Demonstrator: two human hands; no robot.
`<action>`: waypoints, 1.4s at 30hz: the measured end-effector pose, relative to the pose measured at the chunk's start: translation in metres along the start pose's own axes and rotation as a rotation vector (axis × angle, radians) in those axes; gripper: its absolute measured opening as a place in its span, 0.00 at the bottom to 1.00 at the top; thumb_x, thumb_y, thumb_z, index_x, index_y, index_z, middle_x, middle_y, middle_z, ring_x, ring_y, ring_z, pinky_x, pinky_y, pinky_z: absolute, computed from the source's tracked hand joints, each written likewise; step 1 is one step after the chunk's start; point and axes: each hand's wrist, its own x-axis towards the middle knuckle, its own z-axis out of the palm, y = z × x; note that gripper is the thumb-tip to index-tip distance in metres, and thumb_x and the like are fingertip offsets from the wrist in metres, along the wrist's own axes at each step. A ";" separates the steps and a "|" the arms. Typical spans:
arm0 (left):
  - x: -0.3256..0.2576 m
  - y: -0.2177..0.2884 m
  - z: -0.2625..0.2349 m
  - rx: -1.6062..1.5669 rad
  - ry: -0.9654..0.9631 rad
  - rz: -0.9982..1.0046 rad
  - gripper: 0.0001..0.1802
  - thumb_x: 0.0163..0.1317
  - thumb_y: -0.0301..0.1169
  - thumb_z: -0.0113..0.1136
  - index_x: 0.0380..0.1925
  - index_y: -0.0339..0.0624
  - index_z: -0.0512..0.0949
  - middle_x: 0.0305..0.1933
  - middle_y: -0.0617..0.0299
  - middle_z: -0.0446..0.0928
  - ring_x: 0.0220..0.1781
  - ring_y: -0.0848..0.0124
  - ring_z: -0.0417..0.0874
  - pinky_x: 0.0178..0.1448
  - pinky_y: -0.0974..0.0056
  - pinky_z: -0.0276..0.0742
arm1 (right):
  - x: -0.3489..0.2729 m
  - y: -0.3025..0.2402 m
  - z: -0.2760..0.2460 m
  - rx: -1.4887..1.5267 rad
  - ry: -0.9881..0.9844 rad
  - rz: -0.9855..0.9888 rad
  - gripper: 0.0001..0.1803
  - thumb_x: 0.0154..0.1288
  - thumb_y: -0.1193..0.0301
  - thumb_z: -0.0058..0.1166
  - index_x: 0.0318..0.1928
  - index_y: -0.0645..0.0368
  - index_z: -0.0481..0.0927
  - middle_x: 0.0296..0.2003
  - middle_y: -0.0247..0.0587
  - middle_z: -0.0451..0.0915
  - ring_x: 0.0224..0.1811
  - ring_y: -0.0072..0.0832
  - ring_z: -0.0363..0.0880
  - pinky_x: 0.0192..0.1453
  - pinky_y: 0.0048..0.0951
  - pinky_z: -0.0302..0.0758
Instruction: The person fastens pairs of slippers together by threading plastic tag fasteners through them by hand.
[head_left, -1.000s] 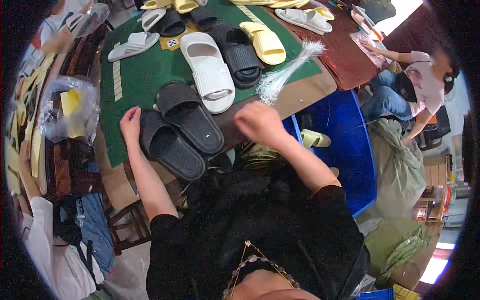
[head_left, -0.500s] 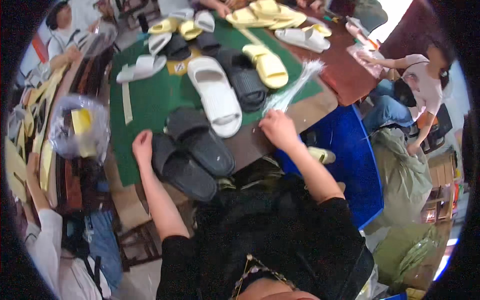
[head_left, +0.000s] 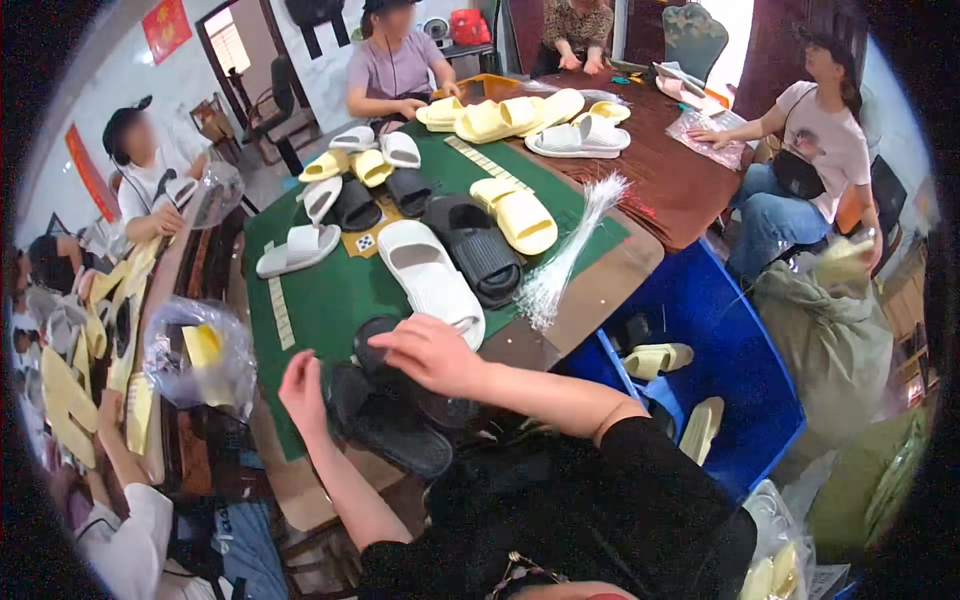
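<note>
Green table mat (head_left: pixel 335 318), a pair of black slide slippers (head_left: pixel 405 442) at its near edge.
Right hand (head_left: pixel 432 355) is over the pair, fingers loosely curved; left hand (head_left: pixel 304 395) is beside it, fingertips close together; whether either holds anything, I cannot tell.

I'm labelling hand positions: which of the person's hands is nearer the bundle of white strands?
Right. The right hand is over the black slippers, left of the bundle and nearer the person; the left hand is farther left, beside the slippers.
</note>
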 end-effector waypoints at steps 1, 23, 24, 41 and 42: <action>-0.012 0.030 0.012 -0.088 -0.106 -0.076 0.09 0.60 0.22 0.57 0.41 0.34 0.79 0.37 0.65 0.78 0.39 0.79 0.76 0.46 0.74 0.71 | 0.004 -0.007 0.000 0.063 -0.028 0.019 0.16 0.54 0.74 0.57 0.46 0.55 0.76 0.30 0.37 0.74 0.36 0.37 0.73 0.42 0.36 0.70; -0.125 0.056 0.037 -0.115 0.099 -0.256 0.07 0.65 0.25 0.51 0.29 0.35 0.74 0.28 0.66 0.73 0.29 0.80 0.69 0.35 0.75 0.66 | -0.072 0.009 -0.029 -0.018 -0.268 0.103 0.14 0.55 0.70 0.56 0.44 0.53 0.76 0.30 0.36 0.77 0.35 0.37 0.75 0.40 0.38 0.71; -0.126 0.053 0.026 -0.099 0.195 -0.187 0.06 0.65 0.25 0.50 0.31 0.35 0.74 0.28 0.65 0.72 0.29 0.79 0.69 0.35 0.74 0.65 | -0.075 0.017 -0.032 -0.008 -0.279 0.117 0.14 0.55 0.70 0.56 0.44 0.53 0.76 0.30 0.37 0.77 0.35 0.37 0.75 0.41 0.38 0.71; -0.092 0.069 0.022 0.012 -0.233 -0.311 0.08 0.61 0.29 0.57 0.33 0.34 0.78 0.27 0.69 0.75 0.30 0.81 0.73 0.37 0.74 0.70 | -0.039 -0.029 -0.047 0.346 -0.707 0.380 0.20 0.57 0.62 0.62 0.48 0.59 0.78 0.32 0.39 0.78 0.31 0.27 0.77 0.34 0.28 0.72; -0.092 0.063 0.028 -0.015 -0.215 -0.322 0.08 0.60 0.29 0.59 0.32 0.34 0.78 0.27 0.68 0.76 0.29 0.81 0.74 0.35 0.73 0.71 | -0.043 -0.026 -0.034 0.306 -0.706 0.319 0.19 0.58 0.61 0.60 0.46 0.59 0.78 0.31 0.40 0.78 0.31 0.31 0.77 0.34 0.30 0.72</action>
